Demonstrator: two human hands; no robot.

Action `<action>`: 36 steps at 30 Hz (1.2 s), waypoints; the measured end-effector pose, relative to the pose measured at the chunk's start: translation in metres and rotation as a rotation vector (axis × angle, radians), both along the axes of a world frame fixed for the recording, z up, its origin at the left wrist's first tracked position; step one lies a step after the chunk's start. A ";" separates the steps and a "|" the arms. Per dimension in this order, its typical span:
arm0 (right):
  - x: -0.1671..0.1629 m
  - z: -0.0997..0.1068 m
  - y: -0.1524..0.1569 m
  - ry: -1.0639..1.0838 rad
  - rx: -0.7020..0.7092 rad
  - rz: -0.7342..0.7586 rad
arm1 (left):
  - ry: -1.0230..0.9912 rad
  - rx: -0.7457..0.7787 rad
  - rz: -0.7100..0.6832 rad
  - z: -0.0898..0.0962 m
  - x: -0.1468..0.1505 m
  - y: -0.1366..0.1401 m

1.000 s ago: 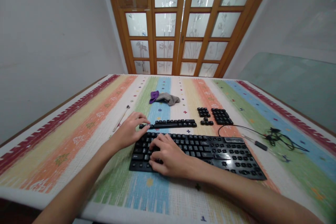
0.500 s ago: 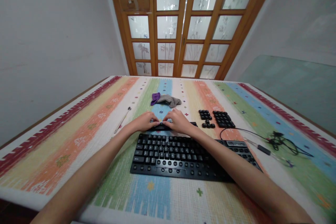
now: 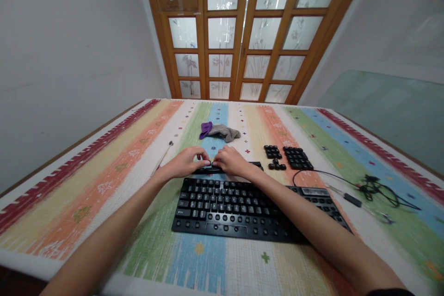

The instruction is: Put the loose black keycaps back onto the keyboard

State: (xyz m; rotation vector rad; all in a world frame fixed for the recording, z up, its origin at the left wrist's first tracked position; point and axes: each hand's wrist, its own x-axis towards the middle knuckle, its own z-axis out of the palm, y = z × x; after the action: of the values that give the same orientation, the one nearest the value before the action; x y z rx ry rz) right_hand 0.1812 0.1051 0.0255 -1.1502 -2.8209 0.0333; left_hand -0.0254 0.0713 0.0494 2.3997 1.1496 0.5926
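The black keyboard (image 3: 225,208) lies flat and face up, keycaps filling its upper left rows, the front rows showing bare mounts. Just behind it, a row of loose black keys (image 3: 210,170) runs roughly parallel, partly hidden. Near that row's right end sit a large key block (image 3: 298,158) and two smaller clusters (image 3: 273,151), grouped separately.
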 end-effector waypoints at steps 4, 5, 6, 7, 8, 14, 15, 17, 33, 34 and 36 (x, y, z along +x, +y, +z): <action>-0.002 -0.001 -0.002 -0.039 0.053 0.026 | -0.040 -0.018 -0.085 0.017 0.001 -0.049; -0.003 -0.001 -0.003 -0.046 0.066 0.032 | -0.052 -0.036 -0.114 0.018 0.002 -0.062; -0.004 -0.002 -0.003 -0.053 0.079 0.038 | -0.045 -0.059 -0.137 0.018 0.004 -0.074; -0.005 -0.002 -0.003 -0.060 0.089 0.046 | -0.031 -0.084 -0.139 0.016 0.005 -0.084; -0.006 -0.002 -0.002 -0.066 0.098 0.055 | -0.020 -0.105 -0.138 0.014 0.006 -0.094; -0.007 -0.002 -0.001 -0.086 0.139 0.110 | 0.020 -0.071 -0.046 -0.006 0.014 -0.119; -0.007 -0.001 -0.001 -0.085 0.145 0.117 | 0.024 -0.055 -0.042 -0.009 0.014 -0.120; -0.007 -0.001 -0.001 -0.080 0.153 0.129 | 0.015 -0.022 -0.034 -0.014 0.016 -0.122; -0.006 0.003 -0.005 0.115 0.133 0.156 | -0.021 0.158 0.015 -0.032 0.024 -0.128; -0.005 0.005 -0.009 0.139 0.132 0.158 | -0.024 0.175 0.023 -0.033 0.024 -0.129; 0.001 0.010 -0.018 0.181 0.130 0.165 | -0.039 0.204 0.039 -0.034 0.024 -0.130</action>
State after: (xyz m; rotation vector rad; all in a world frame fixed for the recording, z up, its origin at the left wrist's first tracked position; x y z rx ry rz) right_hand 0.1821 0.0874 0.0355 -0.8412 -2.7041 -0.0318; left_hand -0.0014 -0.0587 0.0153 2.5264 1.1722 0.8015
